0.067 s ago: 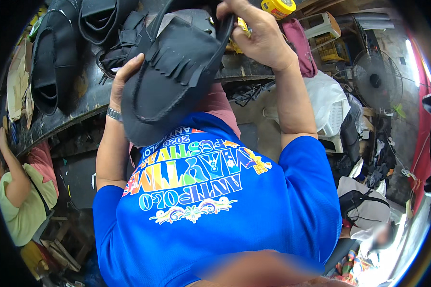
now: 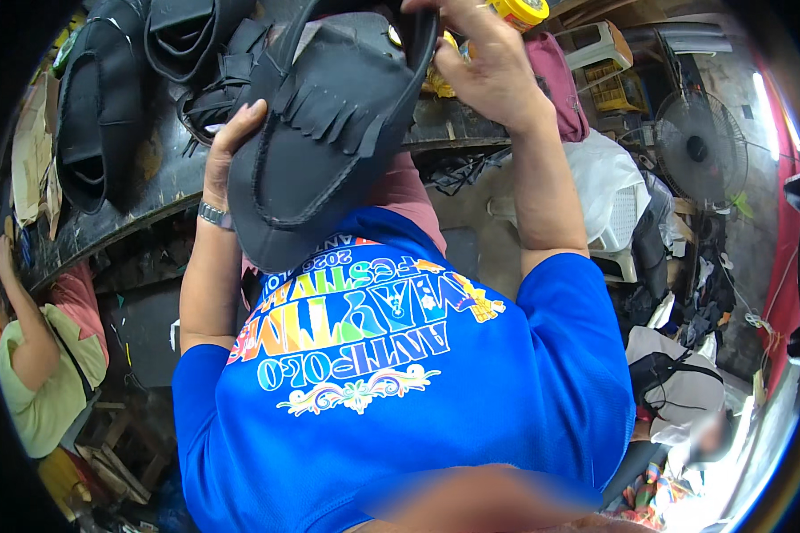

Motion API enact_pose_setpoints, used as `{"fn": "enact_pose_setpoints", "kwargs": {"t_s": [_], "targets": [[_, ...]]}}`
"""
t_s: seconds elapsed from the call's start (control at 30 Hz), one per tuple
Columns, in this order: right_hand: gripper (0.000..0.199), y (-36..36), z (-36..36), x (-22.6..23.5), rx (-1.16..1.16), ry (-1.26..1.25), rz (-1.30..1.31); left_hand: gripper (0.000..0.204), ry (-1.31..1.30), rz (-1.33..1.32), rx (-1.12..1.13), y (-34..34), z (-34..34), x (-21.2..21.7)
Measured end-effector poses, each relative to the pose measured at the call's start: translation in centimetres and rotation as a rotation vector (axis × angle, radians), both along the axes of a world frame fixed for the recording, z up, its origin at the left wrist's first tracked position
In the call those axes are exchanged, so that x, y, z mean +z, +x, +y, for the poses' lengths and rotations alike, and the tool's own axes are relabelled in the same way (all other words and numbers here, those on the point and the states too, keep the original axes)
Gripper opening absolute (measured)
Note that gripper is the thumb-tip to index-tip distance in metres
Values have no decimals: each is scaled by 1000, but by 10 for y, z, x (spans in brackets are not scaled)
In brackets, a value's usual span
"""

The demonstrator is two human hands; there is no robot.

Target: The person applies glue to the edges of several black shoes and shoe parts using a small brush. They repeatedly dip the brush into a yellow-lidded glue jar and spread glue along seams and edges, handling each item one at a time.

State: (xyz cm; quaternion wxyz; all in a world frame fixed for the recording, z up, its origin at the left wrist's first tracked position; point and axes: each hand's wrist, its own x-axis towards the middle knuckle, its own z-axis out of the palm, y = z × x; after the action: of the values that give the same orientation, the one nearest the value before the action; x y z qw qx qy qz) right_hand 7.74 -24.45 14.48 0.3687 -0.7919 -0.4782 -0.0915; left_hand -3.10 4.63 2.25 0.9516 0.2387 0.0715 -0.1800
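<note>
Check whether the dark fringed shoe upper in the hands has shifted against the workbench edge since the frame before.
No. The dark fringed shoe upper sits the same against the workbench edge, with the left hand and right hand placed as before.

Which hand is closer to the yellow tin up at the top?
The right hand. It grips the black shoe's rim right beside the yellow tin; the left hand holds the shoe's far side.

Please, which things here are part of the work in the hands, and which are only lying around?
In the work:
- black fringed shoe upper
- left hand
- right hand

Lying about:
- black shoe pieces on the workbench
- yellow tin
- standing fan
- white plastic chair
</note>
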Motion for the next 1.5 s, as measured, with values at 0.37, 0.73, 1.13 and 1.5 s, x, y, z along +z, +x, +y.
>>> {"fn": "enact_pose_setpoints", "kwargs": {"t_s": [0.37,0.73,1.13,1.5], "targets": [[48,-62,-52,-106,-686,-131,255,35,376,-173,59,-9,-28,-7],[66,-59,-38,-130,-793,-353,117,36,404,-145,98,-6,-35,2],[27,-66,-46,-76,-771,-150,52,42,366,-55,168,6,-48,24],[30,-75,18,-41,-93,346,170,43,603,-176,171,6,-64,32]]}}
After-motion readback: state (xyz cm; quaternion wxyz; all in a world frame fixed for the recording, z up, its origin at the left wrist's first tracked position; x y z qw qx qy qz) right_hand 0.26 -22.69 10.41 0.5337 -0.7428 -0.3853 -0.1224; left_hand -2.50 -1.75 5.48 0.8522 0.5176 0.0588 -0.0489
